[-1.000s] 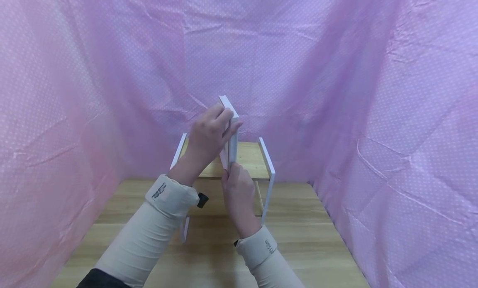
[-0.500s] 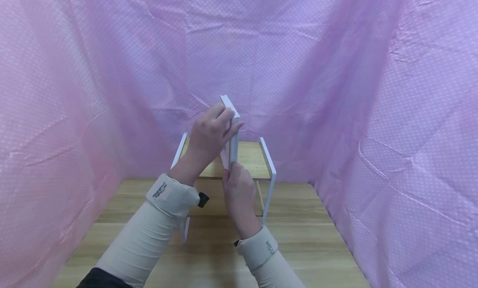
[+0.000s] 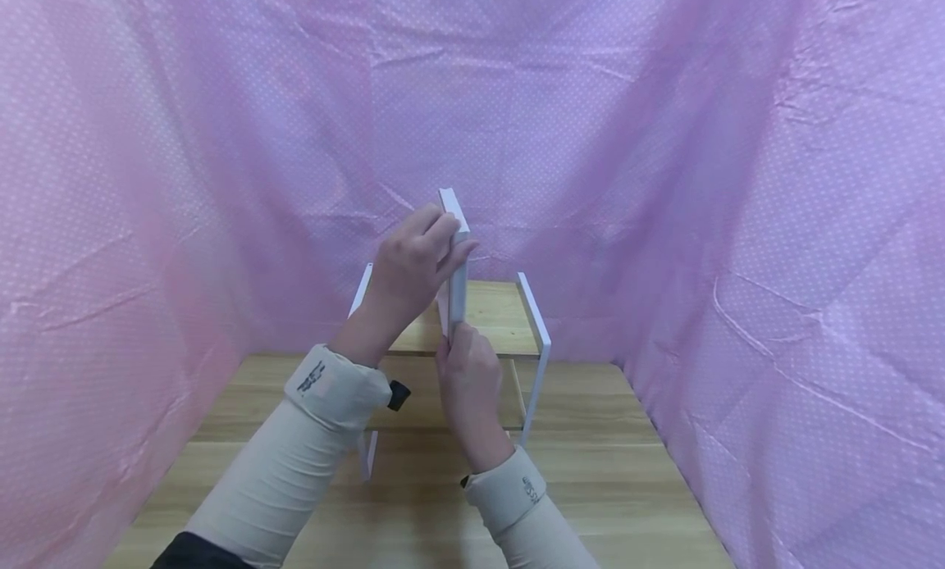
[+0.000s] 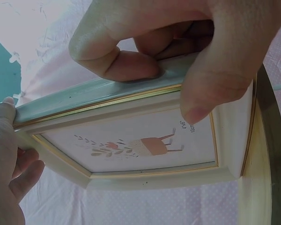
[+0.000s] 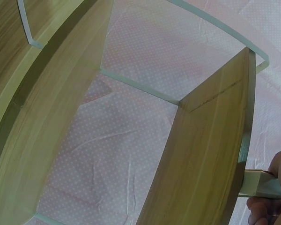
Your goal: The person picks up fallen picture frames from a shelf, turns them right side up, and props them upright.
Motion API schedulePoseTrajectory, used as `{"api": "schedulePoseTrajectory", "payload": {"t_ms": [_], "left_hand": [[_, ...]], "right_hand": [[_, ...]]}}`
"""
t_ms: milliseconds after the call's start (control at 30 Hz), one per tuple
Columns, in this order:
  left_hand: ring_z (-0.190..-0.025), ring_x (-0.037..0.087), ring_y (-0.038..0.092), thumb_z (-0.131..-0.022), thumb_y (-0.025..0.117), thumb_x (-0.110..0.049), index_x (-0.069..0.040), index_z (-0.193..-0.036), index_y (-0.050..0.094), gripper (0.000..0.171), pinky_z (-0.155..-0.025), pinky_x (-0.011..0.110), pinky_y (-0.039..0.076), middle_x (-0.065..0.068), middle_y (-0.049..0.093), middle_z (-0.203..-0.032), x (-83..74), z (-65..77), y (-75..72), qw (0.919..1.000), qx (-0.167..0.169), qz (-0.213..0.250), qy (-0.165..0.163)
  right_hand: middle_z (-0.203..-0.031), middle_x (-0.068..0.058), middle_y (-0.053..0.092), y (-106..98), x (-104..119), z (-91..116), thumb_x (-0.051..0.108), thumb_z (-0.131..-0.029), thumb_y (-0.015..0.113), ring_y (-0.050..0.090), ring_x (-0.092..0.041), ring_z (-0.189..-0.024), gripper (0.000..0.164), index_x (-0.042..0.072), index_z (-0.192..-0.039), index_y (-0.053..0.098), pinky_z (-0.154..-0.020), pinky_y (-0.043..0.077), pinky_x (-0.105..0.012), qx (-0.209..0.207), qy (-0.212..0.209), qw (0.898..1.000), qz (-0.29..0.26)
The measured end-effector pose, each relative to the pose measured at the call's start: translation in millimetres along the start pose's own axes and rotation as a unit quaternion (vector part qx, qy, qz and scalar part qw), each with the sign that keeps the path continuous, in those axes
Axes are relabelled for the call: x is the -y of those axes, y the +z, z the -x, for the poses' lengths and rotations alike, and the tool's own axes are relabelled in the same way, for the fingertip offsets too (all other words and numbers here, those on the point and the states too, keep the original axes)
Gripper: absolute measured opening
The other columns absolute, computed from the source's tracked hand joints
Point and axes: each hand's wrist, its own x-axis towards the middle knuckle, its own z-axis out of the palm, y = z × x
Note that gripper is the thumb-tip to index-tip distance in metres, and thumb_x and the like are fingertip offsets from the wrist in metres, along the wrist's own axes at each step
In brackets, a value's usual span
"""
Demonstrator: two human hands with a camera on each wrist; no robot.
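A white picture frame (image 3: 458, 286) with a thin gold inner line stands upright, nearly edge-on, over the top of a wooden shelf (image 3: 498, 311). Inside it, the left wrist view shows a print (image 4: 150, 143) of a pinkish figure with leaves. My left hand (image 3: 416, 261) pinches the frame's upper part, thumb across the front border and fingers on the outer edge. Lower down, my right hand (image 3: 471, 376) grips the near bottom corner. In the right wrist view, that hand (image 5: 276, 192) shows only partly, its frame corner right at the top board's edge.
The two-level shelf has white side rails (image 3: 533, 315) and a lower board (image 3: 421, 389). It stands on a wood-grain table (image 3: 591, 471). Pink dotted cloth (image 3: 472, 102) hangs behind and along both sides.
Both hands keep the same grip on the picture frame. Hands and frame have shifted very slightly left relative to the shelf.
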Motion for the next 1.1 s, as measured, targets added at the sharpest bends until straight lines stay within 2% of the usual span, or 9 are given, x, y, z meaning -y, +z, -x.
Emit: {"api": "schedulePoseTrajectory", "payload": {"t_ms": [567, 733, 1100], "left_hand": [[-0.064, 0.018, 0.041, -0.096, 0.072, -0.021, -0.006, -0.087, 0.054, 0.025, -0.053, 0.027, 0.036, 0.006, 0.046, -0.079, 1.6, -0.7, -3.8, 1.0000, 0.009, -0.004, -0.001], [-0.067, 0.019, 0.042, -0.095, 0.073, -0.020, -0.006, -0.089, 0.055, 0.024, -0.056, 0.028, 0.037, 0.006, 0.046, -0.081, 5.8, 0.9, -5.0, 0.9998, 0.013, 0.006, -0.011], [-0.067, 0.020, 0.042, -0.097, 0.071, -0.019, -0.004, -0.092, 0.057, 0.020, -0.057, 0.027, 0.036, 0.007, 0.047, -0.081, 9.5, -0.1, -6.4, 0.9996, 0.016, 0.025, -0.005]], "right_hand": [[-0.071, -0.003, 0.054, 3.0, 3.3, -0.2, 0.016, -0.092, 0.075, 0.045, -0.012, -0.053, 0.028, 0.006, -0.103, 0.051, -0.044, 0.033, -0.019, -0.001, -0.005, 1.000, 0.011], [-0.072, -0.002, 0.052, 3.3, 5.4, -0.7, 0.018, -0.094, 0.073, 0.044, -0.012, -0.054, 0.028, 0.007, -0.105, 0.051, -0.045, 0.032, -0.018, 0.006, -0.009, 1.000, -0.003], [-0.070, -0.001, 0.051, 8.5, 6.4, -1.5, 0.021, -0.095, 0.073, 0.042, -0.011, -0.053, 0.026, 0.006, -0.102, 0.053, -0.046, 0.029, -0.017, -0.003, -0.011, 1.000, -0.006]]}}
